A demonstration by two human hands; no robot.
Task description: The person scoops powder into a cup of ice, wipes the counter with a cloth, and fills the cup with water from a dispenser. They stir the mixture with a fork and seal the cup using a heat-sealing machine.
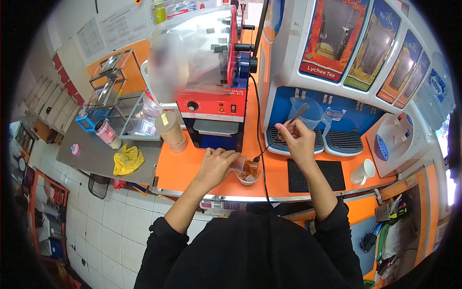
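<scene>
A clear plastic cup (249, 179) with brown liquid and what look like ice pieces stands near the front edge of the orange counter. My left hand (219, 166) is closed against its left side, the fingers partly hiding the rim. Between thumb and fingertips, my right hand (297, 139) pinches a long thin bar spoon (270, 145). The spoon slants down leftward, its small dark lower end at the cup's upper right edge. Its other end, fork-like, points up in front of a clear pitcher (308, 113).
A red cup sealer (211, 106) stands behind the cup, a tumbler (172, 135) to its left. At right are a drink dispenser (293, 58), a black mat (316, 176) and a white cup (363, 172). A black cable (260, 111) crosses the counter. A yellow cloth (128, 160) lies left.
</scene>
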